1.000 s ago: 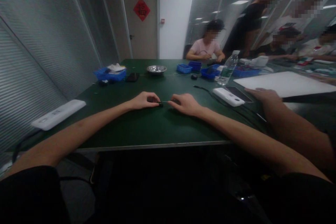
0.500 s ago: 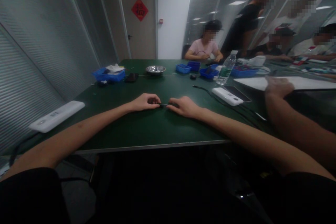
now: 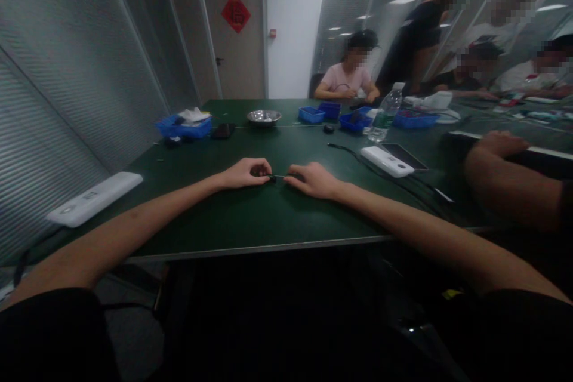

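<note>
My left hand (image 3: 248,173) is closed in a pinch on a small black piece (image 3: 273,178), whose kind is too small to tell. Opposite it, my right hand (image 3: 311,180) pinches a thin, pale shaft (image 3: 280,176) that reaches left to the black piece. The shaft looks like the metal rod of a slim tool; any handle is hidden inside my right fingers. Both hands rest low over the green table (image 3: 250,221), a short gap apart.
White power banks (image 3: 96,198) (image 3: 387,161) with black cables lie left and right. Behind are a metal bowl (image 3: 264,117), blue bins (image 3: 183,126), a phone (image 3: 222,130) and a water bottle (image 3: 387,113). A neighbour's arm (image 3: 505,173) is at right; other people sit or stand beyond.
My hands stay nearly in place; the gap between them narrowed slightly, then widened. At right, the neighbour's hand moved right and the white board's visible surface shrank to a thin edge.
</note>
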A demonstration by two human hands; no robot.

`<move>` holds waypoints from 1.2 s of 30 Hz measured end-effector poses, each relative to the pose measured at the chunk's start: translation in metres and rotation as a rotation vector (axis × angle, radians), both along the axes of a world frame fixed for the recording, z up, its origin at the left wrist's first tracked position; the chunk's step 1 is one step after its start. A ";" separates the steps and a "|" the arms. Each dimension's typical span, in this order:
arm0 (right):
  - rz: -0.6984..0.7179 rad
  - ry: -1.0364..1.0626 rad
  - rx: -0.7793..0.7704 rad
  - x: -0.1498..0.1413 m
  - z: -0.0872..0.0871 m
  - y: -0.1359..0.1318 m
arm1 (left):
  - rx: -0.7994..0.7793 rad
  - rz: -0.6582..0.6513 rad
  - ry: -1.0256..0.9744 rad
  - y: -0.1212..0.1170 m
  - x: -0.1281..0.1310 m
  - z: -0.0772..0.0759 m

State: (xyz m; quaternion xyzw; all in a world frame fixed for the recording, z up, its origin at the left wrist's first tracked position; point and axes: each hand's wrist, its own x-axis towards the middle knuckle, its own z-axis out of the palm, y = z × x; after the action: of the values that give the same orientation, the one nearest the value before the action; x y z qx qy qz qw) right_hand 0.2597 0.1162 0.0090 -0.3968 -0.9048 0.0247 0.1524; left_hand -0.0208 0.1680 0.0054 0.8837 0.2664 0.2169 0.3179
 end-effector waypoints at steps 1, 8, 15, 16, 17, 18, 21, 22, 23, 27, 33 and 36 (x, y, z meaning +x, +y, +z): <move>-0.002 -0.004 0.005 0.000 0.000 0.000 | 0.002 0.002 0.000 0.000 0.000 0.000; 0.013 -0.014 0.030 0.000 0.001 -0.001 | 0.033 0.014 0.011 0.003 -0.002 -0.003; 0.015 -0.018 0.028 0.000 0.001 0.000 | 0.039 0.020 0.023 0.003 -0.002 -0.002; 0.016 -0.017 0.025 0.000 0.001 0.000 | 0.041 0.021 0.025 0.003 -0.002 -0.003; 0.017 -0.017 0.018 0.000 0.001 0.000 | 0.042 0.021 0.028 0.003 -0.002 -0.003; 0.017 -0.017 0.013 0.000 0.001 0.000 | 0.044 0.024 0.029 0.003 -0.002 -0.003; 0.014 -0.021 0.007 0.000 0.001 0.000 | 0.049 0.032 0.025 0.004 -0.002 -0.004; 0.012 -0.023 0.010 0.000 0.001 0.000 | 0.050 0.032 0.023 0.004 -0.002 -0.004; 0.011 -0.023 0.016 0.000 0.001 0.000 | 0.049 0.029 0.022 0.004 -0.002 -0.004; 0.016 -0.014 0.038 0.000 0.000 0.000 | 0.053 0.022 0.013 0.004 -0.002 -0.004; 0.020 -0.023 0.034 0.000 0.001 -0.001 | 0.046 0.035 0.016 0.005 -0.002 -0.004; 0.009 -0.034 0.028 -0.001 0.001 -0.001 | 0.048 0.033 0.025 0.005 -0.002 -0.004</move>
State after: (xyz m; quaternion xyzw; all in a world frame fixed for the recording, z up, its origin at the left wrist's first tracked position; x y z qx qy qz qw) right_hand 0.2588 0.1153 0.0103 -0.3911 -0.9092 0.0057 0.1426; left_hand -0.0232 0.1726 0.0015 0.8892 0.2796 0.2175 0.2896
